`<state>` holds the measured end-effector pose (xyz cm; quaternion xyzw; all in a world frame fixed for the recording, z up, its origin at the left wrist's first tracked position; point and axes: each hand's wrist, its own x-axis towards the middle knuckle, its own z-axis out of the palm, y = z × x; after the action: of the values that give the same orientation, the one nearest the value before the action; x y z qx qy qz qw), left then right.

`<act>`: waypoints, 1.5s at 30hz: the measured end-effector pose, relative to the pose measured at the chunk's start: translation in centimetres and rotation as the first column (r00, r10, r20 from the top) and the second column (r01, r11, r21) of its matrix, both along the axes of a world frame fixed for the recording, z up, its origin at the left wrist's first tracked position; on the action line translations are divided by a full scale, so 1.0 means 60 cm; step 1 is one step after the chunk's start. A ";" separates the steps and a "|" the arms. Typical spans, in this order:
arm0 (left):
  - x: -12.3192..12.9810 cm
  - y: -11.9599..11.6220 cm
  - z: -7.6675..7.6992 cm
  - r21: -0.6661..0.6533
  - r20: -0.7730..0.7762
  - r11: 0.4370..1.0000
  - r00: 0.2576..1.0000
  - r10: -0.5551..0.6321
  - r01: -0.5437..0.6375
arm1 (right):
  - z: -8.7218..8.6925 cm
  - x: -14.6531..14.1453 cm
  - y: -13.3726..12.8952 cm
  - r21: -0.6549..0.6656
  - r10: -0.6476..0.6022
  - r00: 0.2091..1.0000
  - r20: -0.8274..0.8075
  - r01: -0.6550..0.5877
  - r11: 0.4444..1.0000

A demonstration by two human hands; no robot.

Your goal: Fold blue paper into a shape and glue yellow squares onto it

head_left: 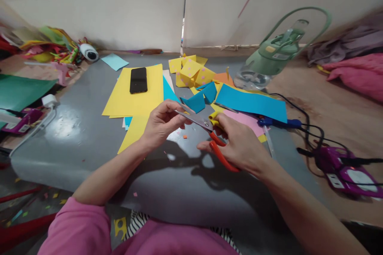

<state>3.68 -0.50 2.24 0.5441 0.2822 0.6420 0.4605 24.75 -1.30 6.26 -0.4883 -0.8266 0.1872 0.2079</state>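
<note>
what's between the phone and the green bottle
The head view shows, from phone to bottle: yellow sheet, blue sheet, pale sheet, pink-dotted yellow paper, then orange paper.

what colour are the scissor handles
The scissor handles are orange-red, showing best in the head view.

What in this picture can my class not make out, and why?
All in the head view:
What, if anything, the left hand pinches: hidden by the hand itself.
Pink paper, full outline: partly covered by blue paper.
Bottle label: print too small to read.
Green sheet: cut off by the left edge.
</note>
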 end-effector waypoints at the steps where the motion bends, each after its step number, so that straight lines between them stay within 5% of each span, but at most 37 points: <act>1: 0.000 0.000 0.000 0.002 0.001 1.000 1.000 0.000 0.000 | 0.001 0.000 0.000 -0.002 0.002 1.000 -0.004 -0.002 1.000; 45: 0.001 -0.001 0.003 -0.001 -0.014 1.000 1.000 0.013 -0.013 | 0.005 0.003 0.003 0.068 -0.021 0.999 0.048 0.017 0.998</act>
<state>3.76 -0.58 2.45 0.5463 0.2895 0.6410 0.4548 24.93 -1.12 6.56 -0.4933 -0.8326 0.1450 0.2059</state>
